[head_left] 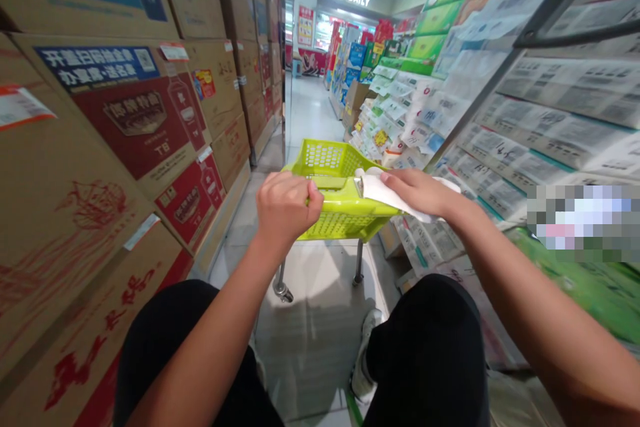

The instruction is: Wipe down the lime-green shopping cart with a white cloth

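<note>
A yellow-green plastic shopping cart (330, 159) with perforated basket walls stands in front of my knees on thin metal legs with casters. My left hand (289, 205) is closed round the near left corner of its rim, thumb towards the right. On the near right part of the rim lies a white cloth (380, 188), draped over the edge. My right hand (413, 188) presses on this cloth, fingers bent over it; the fingertips are partly hidden. What I can see of the basket's inside holds nothing.
Stacked cardboard liquor cartons (145, 113) line the left side. Packs of white tissue paper (400, 107) and green packs (435, 20) fill the right side, behind a dark metal bar (590, 33). The tiled aisle floor (310, 107) runs ahead between them.
</note>
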A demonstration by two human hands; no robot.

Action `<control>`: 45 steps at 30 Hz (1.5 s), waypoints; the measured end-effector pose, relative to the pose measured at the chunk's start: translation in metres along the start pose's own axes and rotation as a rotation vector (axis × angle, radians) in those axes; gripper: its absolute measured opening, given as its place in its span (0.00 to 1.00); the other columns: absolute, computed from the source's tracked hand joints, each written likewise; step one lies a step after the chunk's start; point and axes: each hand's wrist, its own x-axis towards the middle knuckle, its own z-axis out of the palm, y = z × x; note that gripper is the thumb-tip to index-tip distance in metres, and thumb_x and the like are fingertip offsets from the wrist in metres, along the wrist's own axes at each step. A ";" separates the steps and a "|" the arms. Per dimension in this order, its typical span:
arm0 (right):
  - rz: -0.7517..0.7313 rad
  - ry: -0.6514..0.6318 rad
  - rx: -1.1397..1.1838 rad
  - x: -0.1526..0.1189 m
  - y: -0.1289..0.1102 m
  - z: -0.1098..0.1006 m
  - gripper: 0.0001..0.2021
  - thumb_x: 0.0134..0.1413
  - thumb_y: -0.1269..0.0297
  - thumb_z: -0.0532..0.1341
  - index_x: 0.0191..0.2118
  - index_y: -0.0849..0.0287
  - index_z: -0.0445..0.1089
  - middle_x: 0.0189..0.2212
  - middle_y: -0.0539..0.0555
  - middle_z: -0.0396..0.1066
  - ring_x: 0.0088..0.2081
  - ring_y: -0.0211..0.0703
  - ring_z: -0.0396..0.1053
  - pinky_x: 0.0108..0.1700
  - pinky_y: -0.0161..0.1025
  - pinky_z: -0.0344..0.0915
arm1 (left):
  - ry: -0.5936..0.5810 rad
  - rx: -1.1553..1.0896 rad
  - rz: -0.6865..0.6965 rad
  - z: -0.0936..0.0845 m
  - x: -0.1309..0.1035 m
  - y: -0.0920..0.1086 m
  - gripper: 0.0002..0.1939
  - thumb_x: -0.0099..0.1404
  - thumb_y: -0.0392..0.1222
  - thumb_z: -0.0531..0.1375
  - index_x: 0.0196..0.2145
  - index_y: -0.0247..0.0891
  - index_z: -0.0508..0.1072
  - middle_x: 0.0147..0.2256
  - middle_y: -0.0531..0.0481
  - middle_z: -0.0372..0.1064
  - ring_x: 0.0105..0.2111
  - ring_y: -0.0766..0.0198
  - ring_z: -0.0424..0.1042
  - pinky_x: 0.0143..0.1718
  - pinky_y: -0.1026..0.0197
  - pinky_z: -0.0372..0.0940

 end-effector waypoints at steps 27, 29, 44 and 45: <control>-0.386 0.150 -0.004 0.023 -0.050 0.006 0.28 0.76 0.49 0.46 0.54 0.60 0.78 0.55 0.61 0.79 0.57 0.54 0.75 0.62 0.50 0.67 | 0.089 0.089 0.247 -0.001 0.005 -0.005 0.20 0.71 0.38 0.54 0.20 0.41 0.67 0.20 0.49 0.70 0.24 0.60 0.63 0.32 0.52 0.50; -0.293 0.072 0.002 0.033 -0.028 -0.003 0.28 0.76 0.47 0.47 0.51 0.60 0.79 0.50 0.61 0.81 0.52 0.54 0.78 0.56 0.48 0.69 | 0.121 0.111 0.243 -0.003 0.005 -0.010 0.20 0.70 0.37 0.54 0.19 0.41 0.66 0.20 0.50 0.69 0.23 0.61 0.63 0.31 0.52 0.51; -0.419 0.174 -0.063 0.023 -0.071 0.032 0.34 0.76 0.44 0.42 0.67 0.62 0.69 0.66 0.62 0.70 0.69 0.57 0.65 0.69 0.56 0.61 | 0.149 0.077 0.301 0.000 0.008 -0.016 0.20 0.71 0.36 0.53 0.20 0.42 0.63 0.19 0.50 0.68 0.22 0.61 0.61 0.31 0.53 0.51; -0.353 0.123 -0.052 0.030 -0.065 0.025 0.34 0.76 0.43 0.41 0.67 0.59 0.70 0.65 0.61 0.72 0.67 0.57 0.68 0.68 0.56 0.64 | 0.151 0.079 0.305 0.000 0.008 -0.016 0.20 0.71 0.37 0.53 0.19 0.42 0.63 0.19 0.51 0.67 0.22 0.61 0.61 0.31 0.53 0.50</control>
